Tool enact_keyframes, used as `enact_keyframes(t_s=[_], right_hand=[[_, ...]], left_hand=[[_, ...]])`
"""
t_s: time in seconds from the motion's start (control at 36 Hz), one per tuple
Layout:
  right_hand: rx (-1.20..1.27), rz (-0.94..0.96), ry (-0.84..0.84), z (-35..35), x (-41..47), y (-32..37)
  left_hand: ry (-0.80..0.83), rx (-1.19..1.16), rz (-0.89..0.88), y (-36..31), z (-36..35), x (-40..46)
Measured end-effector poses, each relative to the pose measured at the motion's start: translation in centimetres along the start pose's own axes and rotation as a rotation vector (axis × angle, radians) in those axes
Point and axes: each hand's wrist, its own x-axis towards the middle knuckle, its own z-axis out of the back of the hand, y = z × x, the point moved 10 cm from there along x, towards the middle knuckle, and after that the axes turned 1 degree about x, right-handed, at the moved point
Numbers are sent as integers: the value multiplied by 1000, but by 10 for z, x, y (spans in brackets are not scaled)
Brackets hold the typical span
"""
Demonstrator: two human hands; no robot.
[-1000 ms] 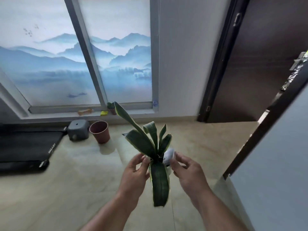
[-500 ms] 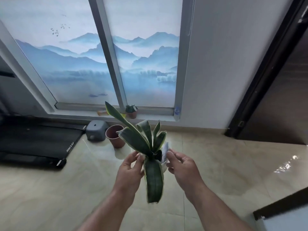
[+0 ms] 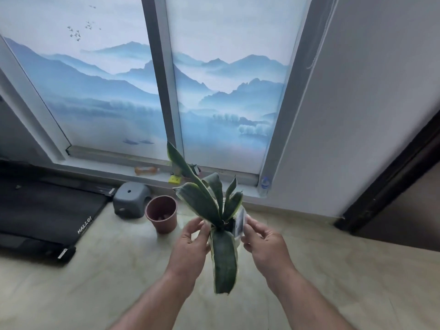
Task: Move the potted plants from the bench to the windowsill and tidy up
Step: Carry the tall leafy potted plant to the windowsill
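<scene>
Two bare forearms, no sleeves, watch or rings visible, bare hands with short nails

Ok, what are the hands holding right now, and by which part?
Both hands, left hand and right hand, hold the potted snake plant by opposite sides of its small pot.

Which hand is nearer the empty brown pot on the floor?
Left. The left hand grips the plant just right of the brown pot; the right hand holds the plant's far side, farther away.
</scene>
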Motion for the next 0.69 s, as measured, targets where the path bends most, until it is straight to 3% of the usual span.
enact_keyframes(t_s=[0.69], right_hand=[[100, -145, 15, -2, 381, 23]], left_hand=[[-96, 46, 121, -8, -79, 355]])
